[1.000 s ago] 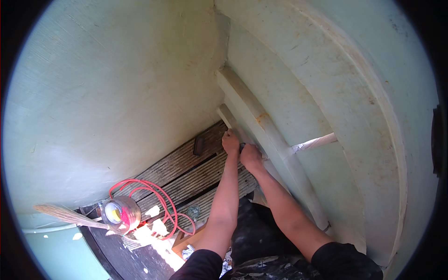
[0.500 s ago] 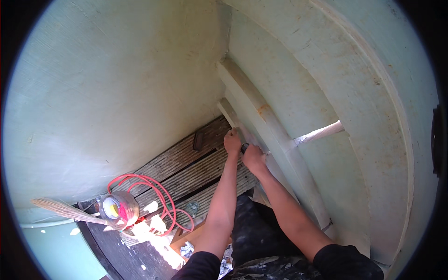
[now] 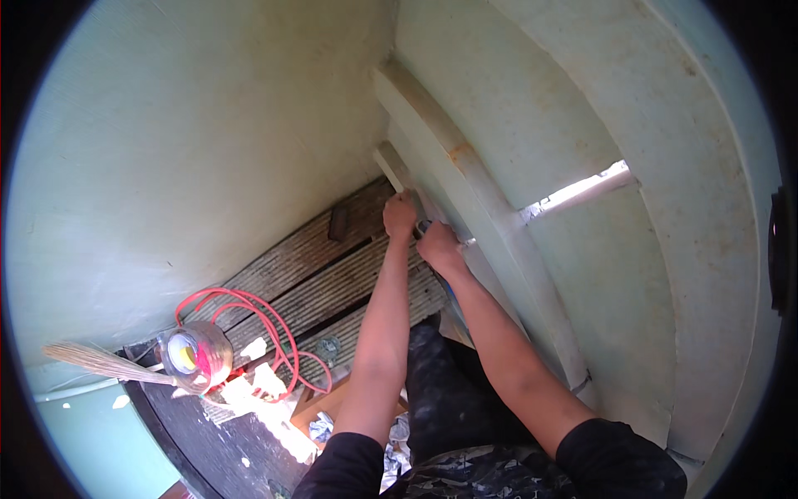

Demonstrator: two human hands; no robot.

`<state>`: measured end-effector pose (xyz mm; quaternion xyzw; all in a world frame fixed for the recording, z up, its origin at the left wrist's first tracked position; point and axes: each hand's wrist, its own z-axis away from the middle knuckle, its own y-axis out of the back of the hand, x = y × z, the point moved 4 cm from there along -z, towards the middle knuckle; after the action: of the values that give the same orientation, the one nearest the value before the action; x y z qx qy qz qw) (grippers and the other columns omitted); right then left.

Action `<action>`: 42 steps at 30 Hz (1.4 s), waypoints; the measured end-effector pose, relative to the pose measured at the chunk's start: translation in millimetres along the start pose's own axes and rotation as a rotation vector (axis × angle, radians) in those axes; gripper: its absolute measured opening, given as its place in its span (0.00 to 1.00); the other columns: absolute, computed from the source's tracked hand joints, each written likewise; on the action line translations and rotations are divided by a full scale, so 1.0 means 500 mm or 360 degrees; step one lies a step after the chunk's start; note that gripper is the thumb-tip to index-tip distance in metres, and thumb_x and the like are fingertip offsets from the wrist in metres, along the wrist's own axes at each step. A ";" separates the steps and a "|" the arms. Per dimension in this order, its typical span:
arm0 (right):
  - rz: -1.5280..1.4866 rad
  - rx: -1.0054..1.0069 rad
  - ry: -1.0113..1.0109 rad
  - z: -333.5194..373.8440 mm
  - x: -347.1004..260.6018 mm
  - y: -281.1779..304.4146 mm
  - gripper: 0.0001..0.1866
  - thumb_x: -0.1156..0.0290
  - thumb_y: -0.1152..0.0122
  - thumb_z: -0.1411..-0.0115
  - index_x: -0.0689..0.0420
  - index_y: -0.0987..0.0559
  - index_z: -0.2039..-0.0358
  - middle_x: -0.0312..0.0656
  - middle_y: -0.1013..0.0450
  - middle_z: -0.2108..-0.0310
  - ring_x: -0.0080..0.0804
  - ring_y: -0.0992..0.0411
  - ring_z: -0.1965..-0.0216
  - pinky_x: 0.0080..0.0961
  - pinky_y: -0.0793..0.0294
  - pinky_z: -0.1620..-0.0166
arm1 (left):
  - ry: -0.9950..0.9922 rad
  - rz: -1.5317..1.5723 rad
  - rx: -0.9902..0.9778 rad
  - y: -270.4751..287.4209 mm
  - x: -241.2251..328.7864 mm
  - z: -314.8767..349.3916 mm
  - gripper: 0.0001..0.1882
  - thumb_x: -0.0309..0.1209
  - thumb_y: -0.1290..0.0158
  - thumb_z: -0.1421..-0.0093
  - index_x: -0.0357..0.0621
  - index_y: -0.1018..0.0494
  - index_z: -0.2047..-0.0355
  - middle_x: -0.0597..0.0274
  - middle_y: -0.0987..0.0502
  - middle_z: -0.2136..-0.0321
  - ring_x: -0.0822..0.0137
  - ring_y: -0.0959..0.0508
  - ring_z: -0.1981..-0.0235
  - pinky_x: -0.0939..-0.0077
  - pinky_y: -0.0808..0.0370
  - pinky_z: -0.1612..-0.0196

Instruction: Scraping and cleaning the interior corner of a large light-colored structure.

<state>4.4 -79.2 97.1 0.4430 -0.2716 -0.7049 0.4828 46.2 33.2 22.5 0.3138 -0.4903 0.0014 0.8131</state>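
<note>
My left hand [image 3: 400,218] is at the foot of the pale green wall, fingers curled on the lower end of a narrow pale strip [image 3: 389,163] that runs up the corner. My right hand [image 3: 438,246] is just beside it, touching it, closed around a small dark tool [image 3: 423,225] whose shape is too small to make out. Both hands work against a wider pale trim board [image 3: 465,179] that slants along the right wall. Grey wooden floor planks [image 3: 324,279] lie under them.
A coil of red cable [image 3: 249,320] lies on the planks beside a clear round tub [image 3: 195,356] and a straw broom [image 3: 96,362]. A bright slit [image 3: 582,190] opens in the right wall. Scraps and a brown board [image 3: 320,403] lie by my knees.
Both hands stay at the same spot on the trim. The view has tilted, so the wall and slit sit higher in the picture.
</note>
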 end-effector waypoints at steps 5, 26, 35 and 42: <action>-0.0010 0.0324 0.0082 0.037 0.017 -0.011 0.22 0.74 0.43 0.52 0.62 0.31 0.54 0.55 0.27 0.64 0.51 0.27 0.62 0.40 0.26 0.60 | 0.0124 0.0187 -0.0047 -0.011 -0.039 0.007 0.24 0.48 0.60 0.41 0.39 0.25 0.66 0.41 0.26 0.65 0.45 0.27 0.59 0.57 0.32 0.58; 0.0007 0.0069 0.0281 -0.002 -0.035 0.004 0.35 0.80 0.49 0.52 0.41 0.38 0.42 0.57 0.29 0.62 0.57 0.31 0.59 0.46 0.31 0.55 | 0.0153 0.0211 -0.0342 -0.017 -0.052 -0.056 0.22 0.44 0.63 0.40 0.42 0.26 0.60 0.42 0.27 0.60 0.45 0.29 0.56 0.57 0.33 0.54; -0.0032 0.0010 0.0300 -0.011 -0.022 -0.010 0.38 0.81 0.48 0.54 0.41 0.40 0.41 0.58 0.29 0.61 0.58 0.31 0.59 0.46 0.31 0.54 | 0.0005 0.0013 -0.0364 -0.009 -0.043 -0.056 0.23 0.45 0.64 0.39 0.41 0.28 0.58 0.43 0.28 0.58 0.45 0.30 0.55 0.57 0.33 0.53; -0.0033 0.0082 0.0284 0.013 0.011 -0.019 0.39 0.82 0.49 0.55 0.42 0.41 0.41 0.58 0.28 0.64 0.58 0.31 0.60 0.46 0.30 0.55 | -0.0095 -0.0093 -0.0640 -0.013 -0.027 -0.036 0.21 0.41 0.64 0.40 0.42 0.28 0.57 0.47 0.24 0.67 0.54 0.23 0.64 0.62 0.30 0.58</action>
<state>-6.4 -80.8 90.7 0.5192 -0.2410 -0.6603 0.4862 55.6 41.3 2.5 0.1592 -0.4952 -0.1292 0.8443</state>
